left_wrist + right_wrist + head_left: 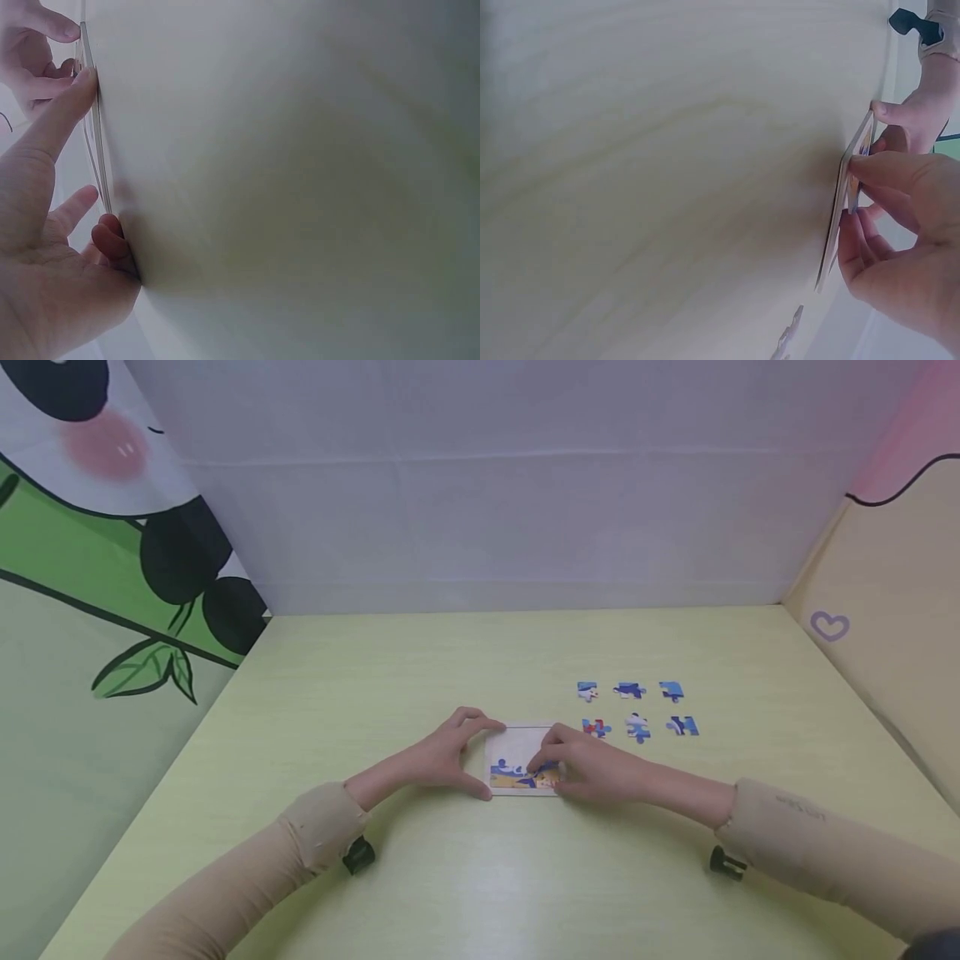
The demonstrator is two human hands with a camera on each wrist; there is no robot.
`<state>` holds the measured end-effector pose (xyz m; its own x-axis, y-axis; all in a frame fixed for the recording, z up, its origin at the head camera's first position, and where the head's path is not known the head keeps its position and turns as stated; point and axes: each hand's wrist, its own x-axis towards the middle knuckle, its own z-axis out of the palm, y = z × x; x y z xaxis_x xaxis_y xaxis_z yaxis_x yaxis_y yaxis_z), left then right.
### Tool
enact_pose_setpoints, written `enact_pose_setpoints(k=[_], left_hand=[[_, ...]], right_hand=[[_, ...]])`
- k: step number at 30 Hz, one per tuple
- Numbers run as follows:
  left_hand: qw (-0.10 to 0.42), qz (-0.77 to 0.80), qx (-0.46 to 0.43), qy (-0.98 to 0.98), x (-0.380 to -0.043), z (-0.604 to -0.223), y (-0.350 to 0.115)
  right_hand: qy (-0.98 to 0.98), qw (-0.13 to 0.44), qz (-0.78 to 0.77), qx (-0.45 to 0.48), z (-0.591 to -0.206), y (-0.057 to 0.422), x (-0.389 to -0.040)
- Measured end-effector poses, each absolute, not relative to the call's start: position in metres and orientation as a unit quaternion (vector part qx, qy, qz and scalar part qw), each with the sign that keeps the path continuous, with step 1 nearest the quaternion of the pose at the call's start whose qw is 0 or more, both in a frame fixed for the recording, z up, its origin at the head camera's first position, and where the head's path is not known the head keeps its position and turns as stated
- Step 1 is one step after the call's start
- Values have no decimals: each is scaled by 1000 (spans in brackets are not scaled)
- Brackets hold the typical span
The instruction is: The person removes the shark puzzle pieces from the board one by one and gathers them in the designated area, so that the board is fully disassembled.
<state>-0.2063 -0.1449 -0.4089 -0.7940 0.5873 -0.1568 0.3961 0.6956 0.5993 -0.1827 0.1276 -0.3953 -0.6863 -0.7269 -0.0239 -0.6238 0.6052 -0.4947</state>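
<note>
A small white puzzle tray (517, 742) lies on the table, its lower part filled with joined blue and orange pieces. My left hand (446, 756) holds the tray's left side, thumb at the near corner and fingers at the far one. In the left wrist view, that thumb and the fingertips touch the tray's edge (96, 120). My right hand (600, 766) is over the tray's right side, pinching a jigsaw piece (853, 193) at the lower right of the picture. Its fingers partly hide that piece in the head view.
Several loose jigsaw pieces lie in two rows right of the tray, among them a blue corner-like piece (671, 691) and a red-and-blue piece (596, 727) close to my right hand. A pale wall (525, 527) closes the table's back, with printed cloth at both sides.
</note>
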Motion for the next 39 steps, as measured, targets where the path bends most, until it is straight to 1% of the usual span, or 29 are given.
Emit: enact_pose_setpoints(k=[6,13,23,30,39], left_hand=[[171,285,274,902,-206,-408,-144],[169,288,277,901,-207,-408,-144],[168,281,275,904,-208,-410,-144],[168,286,272,903,-207,-411,-144],[164,288,265,906,-207,-411,-144]], right_hand=[[889,133,-226,-375,-391,125,-184],[887,143,-193,-395,-386,125,-187],[888,132,-204,-390,-390,125,-187],[887,107,-219,-392,-393,130,-182],[905,86,-241,-338,-397,146,-180]])
